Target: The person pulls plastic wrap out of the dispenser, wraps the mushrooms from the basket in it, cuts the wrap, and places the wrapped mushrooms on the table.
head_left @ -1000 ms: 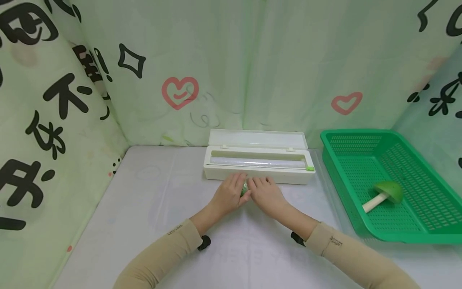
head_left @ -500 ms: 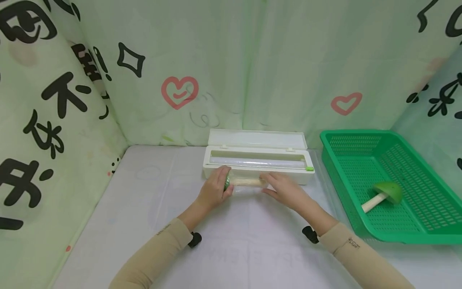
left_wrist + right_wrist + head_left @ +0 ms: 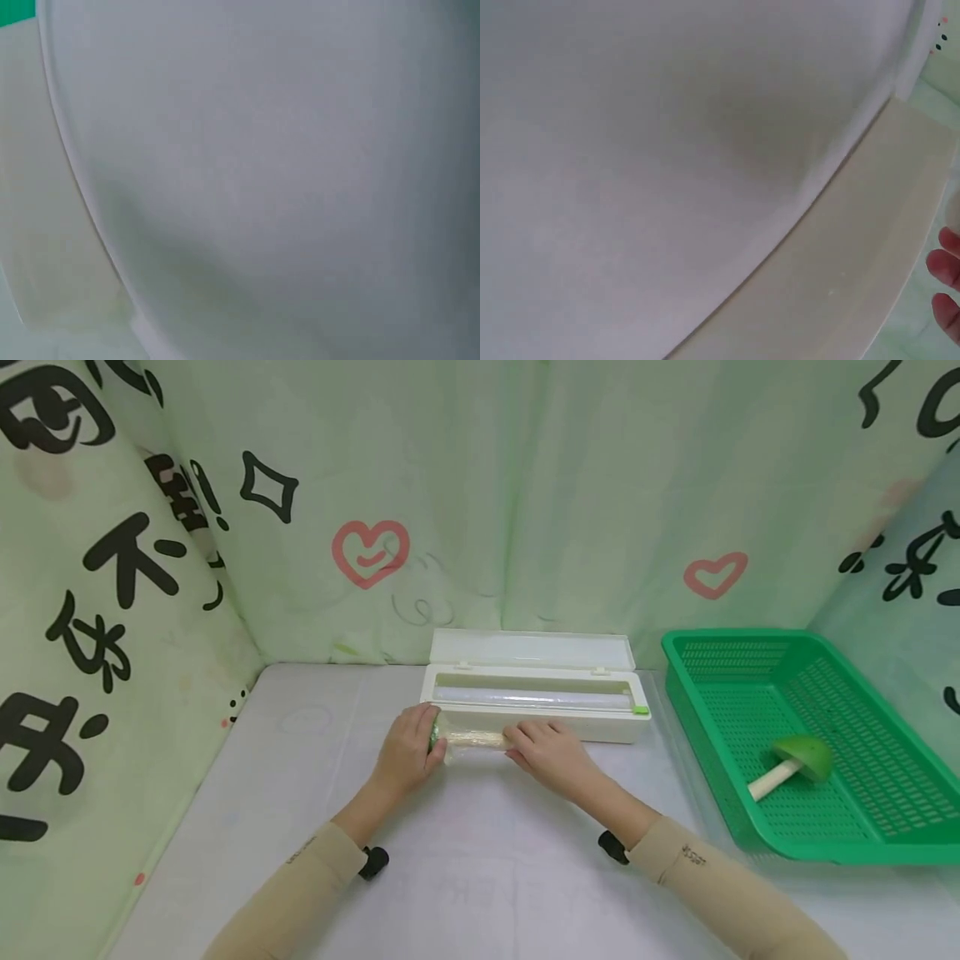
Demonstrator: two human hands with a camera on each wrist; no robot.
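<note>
L hand (image 3: 408,750) is cupped round the green cap end of a toy mushroom (image 3: 471,740), fingers curled over it. The mushroom lies on its side on the white worktop (image 3: 315,760), just in front of the wrap dispenser box (image 3: 534,708) at the back edge, pale stem pointing right. It looks sheathed in clear film, though the head view is too small to be sure. R hand (image 3: 547,752) lies at the stem end, fingers bent down over it, apparently pinching the tip. So the mushroom spans between both hands, cap under L fingers, stem under R fingers (image 3: 946,270).

To do this well, I'd judge: keep film taut, roll evenly w/ both hands, press loose ends flat.

Far right: green basket (image 3: 720,752) at the worktop's right edge, w/ a second mushroom (image 3: 797,762) inside.
</note>
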